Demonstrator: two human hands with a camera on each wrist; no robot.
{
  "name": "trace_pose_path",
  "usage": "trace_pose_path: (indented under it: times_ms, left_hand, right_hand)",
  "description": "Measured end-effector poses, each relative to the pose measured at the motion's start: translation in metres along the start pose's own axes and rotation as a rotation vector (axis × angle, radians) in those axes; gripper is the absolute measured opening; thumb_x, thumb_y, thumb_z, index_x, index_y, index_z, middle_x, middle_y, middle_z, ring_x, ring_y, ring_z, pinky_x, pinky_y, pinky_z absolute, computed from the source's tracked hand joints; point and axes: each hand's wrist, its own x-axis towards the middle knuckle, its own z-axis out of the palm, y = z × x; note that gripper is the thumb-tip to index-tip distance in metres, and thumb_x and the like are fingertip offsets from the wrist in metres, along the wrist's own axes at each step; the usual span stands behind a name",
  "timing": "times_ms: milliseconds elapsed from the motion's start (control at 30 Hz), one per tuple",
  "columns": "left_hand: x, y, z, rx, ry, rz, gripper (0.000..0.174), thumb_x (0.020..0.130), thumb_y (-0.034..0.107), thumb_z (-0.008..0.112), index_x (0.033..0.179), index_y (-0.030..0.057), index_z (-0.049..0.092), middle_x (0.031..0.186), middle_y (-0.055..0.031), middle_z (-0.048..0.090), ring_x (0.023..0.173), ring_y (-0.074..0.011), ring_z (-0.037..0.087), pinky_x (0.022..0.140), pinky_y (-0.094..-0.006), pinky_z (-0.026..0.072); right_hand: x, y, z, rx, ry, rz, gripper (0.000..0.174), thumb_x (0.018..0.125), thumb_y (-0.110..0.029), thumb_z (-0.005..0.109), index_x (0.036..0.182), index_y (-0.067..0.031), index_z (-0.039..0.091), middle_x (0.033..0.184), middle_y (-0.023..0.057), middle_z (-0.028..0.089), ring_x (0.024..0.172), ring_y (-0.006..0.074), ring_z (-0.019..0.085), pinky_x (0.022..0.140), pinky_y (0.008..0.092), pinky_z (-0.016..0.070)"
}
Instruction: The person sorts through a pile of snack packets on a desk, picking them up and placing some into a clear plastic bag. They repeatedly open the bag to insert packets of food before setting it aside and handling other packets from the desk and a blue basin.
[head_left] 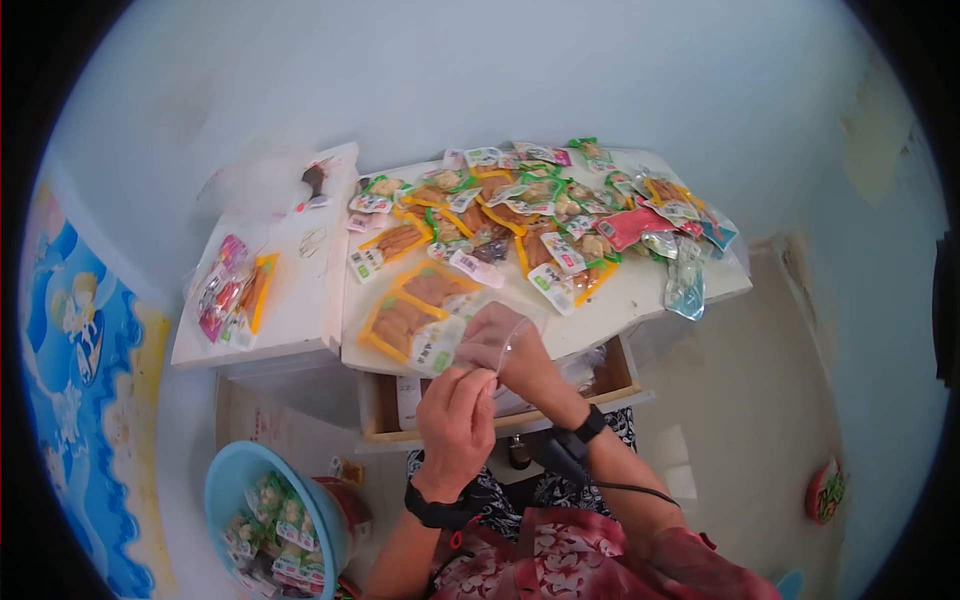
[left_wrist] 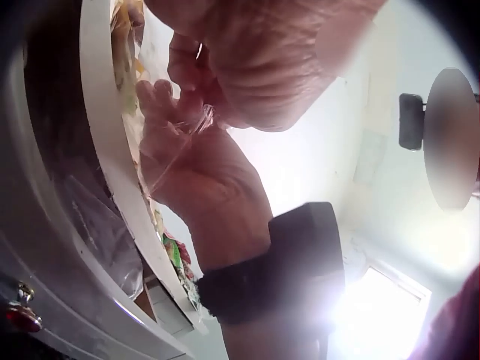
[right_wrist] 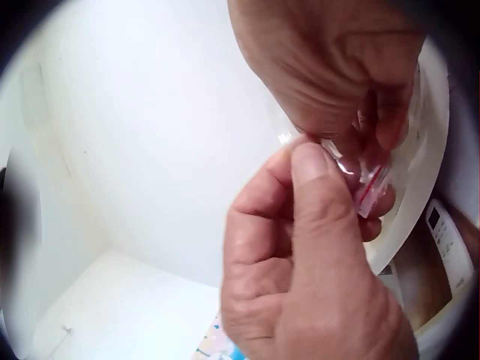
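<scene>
Clear plastic bag (head_left: 497, 345) lies over the fingers of the right hand (head_left: 510, 350), which show through it above the front edge of the table. At its edge, the left hand (head_left: 458, 425) pinches the film between thumb and fingertips. In the left wrist view the right hand (left_wrist: 202, 165) has loosely bent fingers under the film, below the left hand (left_wrist: 262, 60). A red line marks the clear plastic (right_wrist: 371, 187) in the right wrist view, beside the left hand (right_wrist: 307, 255) and under the right hand (right_wrist: 337, 60).
Many food packets (head_left: 535, 245) cover the white table (head_left: 640, 305); two yellow-edged packets (head_left: 405, 320) lie left of the hands. More packets (head_left: 235, 295) are on the left table. Below are an open drawer (head_left: 625, 375) and a blue basin (head_left: 215, 490) holding packets.
</scene>
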Motion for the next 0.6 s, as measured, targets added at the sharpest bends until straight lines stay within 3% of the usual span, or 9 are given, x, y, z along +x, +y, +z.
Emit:
trace_pose_path:
  times_ms: [33, 100, 200, 300, 400, 433, 533, 567, 600]
  left_hand:
    - [0.0, -0.003, 0.001, -0.002, -0.001, 0.008, 0.016, 0.09, 0.0, 0.067, 0.106, 0.0041, 0.066, 0.091, -0.0128, 0.064, 0.082, -0.0348, 0.063, 0.07, -0.0429, 0.0509]
    - [-0.002, -0.007, 0.002, -0.025, -0.01, -0.022, 0.015, 0.091, 0.0, 0.067, 0.106, 0.0039, 0.066, 0.092, -0.0133, 0.065, 0.081, -0.0341, 0.064, 0.07, -0.0425, 0.0511]
    - [-0.003, -0.011, 0.003, -0.057, 0.003, -0.069, 0.015, 0.092, 0.0, 0.067, 0.106, 0.0032, 0.066, 0.09, -0.0136, 0.064, 0.077, -0.0328, 0.063, 0.068, -0.0411, 0.0509]
    - [-0.002, -0.014, 0.004, -0.073, 0.016, -0.075, 0.014, 0.092, -0.002, 0.065, 0.106, 0.0021, 0.066, 0.088, -0.0133, 0.063, 0.071, -0.0296, 0.062, 0.064, -0.0375, 0.0498]
    - [0.001, -0.014, 0.004, -0.067, 0.031, -0.063, 0.012, 0.093, -0.002, 0.065, 0.105, 0.0015, 0.066, 0.087, -0.013, 0.062, 0.069, -0.0276, 0.062, 0.063, -0.0358, 0.049]
    - [0.002, -0.013, 0.003, -0.064, 0.036, -0.055, 0.012, 0.094, -0.002, 0.065, 0.105, 0.0013, 0.066, 0.087, -0.0129, 0.062, 0.069, -0.027, 0.062, 0.063, -0.0353, 0.0488]
    - [0.005, -0.008, 0.001, -0.055, 0.026, -0.064, 0.01, 0.094, -0.002, 0.066, 0.104, 0.0005, 0.066, 0.085, -0.0125, 0.062, 0.068, -0.0257, 0.061, 0.062, -0.0342, 0.0485]
    - [0.005, -0.007, 0.0, -0.048, 0.03, -0.057, 0.01, 0.094, -0.002, 0.066, 0.104, 0.0003, 0.066, 0.085, -0.0124, 0.062, 0.068, -0.0254, 0.061, 0.062, -0.034, 0.0485]
    - [0.004, -0.005, -0.001, -0.042, 0.033, -0.05, 0.01, 0.094, -0.002, 0.066, 0.104, 0.0001, 0.066, 0.085, -0.0124, 0.062, 0.068, -0.0251, 0.061, 0.062, -0.0338, 0.0486]
  right_hand:
    - [0.002, 0.0, 0.004, -0.024, 0.043, -0.016, 0.022, 0.085, -0.009, 0.077, 0.097, -0.0007, 0.062, 0.075, 0.0076, 0.069, 0.055, 0.0112, 0.063, 0.046, 0.0274, 0.0484]
    - [-0.002, -0.014, 0.0, 0.042, 0.064, 0.241, 0.017, 0.092, -0.009, 0.075, 0.101, 0.0005, 0.064, 0.084, 0.0056, 0.071, 0.068, 0.0125, 0.068, 0.058, 0.0264, 0.0525]
    - [-0.006, -0.054, -0.011, 0.0, 0.043, 0.446, 0.013, 0.096, -0.007, 0.071, 0.102, 0.0017, 0.063, 0.084, 0.0069, 0.071, 0.07, 0.0111, 0.069, 0.057, 0.0262, 0.0536]
    - [-0.029, -0.052, -0.022, 0.21, 0.187, 0.384, 0.014, 0.093, -0.007, 0.073, 0.099, 0.0002, 0.063, 0.078, 0.0079, 0.069, 0.063, 0.0121, 0.066, 0.051, 0.028, 0.0525]
    - [-0.035, -0.043, -0.047, 0.062, 0.372, 0.201, 0.012, 0.095, -0.005, 0.071, 0.101, 0.0, 0.062, 0.082, 0.0076, 0.07, 0.066, 0.0121, 0.068, 0.053, 0.0277, 0.0528]
    - [-0.034, -0.04, -0.062, -0.262, 0.387, 0.228, 0.019, 0.09, -0.007, 0.076, 0.104, -0.0016, 0.063, 0.087, 0.0081, 0.069, 0.077, 0.0191, 0.071, 0.063, 0.0335, 0.0556]
    - [-0.018, -0.037, -0.085, -1.009, 0.424, -0.057, 0.028, 0.083, -0.011, 0.08, 0.105, -0.0037, 0.064, 0.092, 0.0093, 0.066, 0.092, 0.0278, 0.068, 0.074, 0.0407, 0.0553]
    - [-0.014, -0.033, -0.087, -1.004, 0.397, 0.023, 0.035, 0.077, -0.017, 0.082, 0.104, -0.0047, 0.065, 0.104, 0.0119, 0.064, 0.104, 0.034, 0.062, 0.081, 0.0452, 0.054]
    - [-0.011, -0.028, -0.088, -1.022, 0.396, 0.016, 0.035, 0.077, -0.018, 0.083, 0.104, -0.0046, 0.064, 0.107, 0.012, 0.063, 0.104, 0.0336, 0.062, 0.081, 0.045, 0.0543]
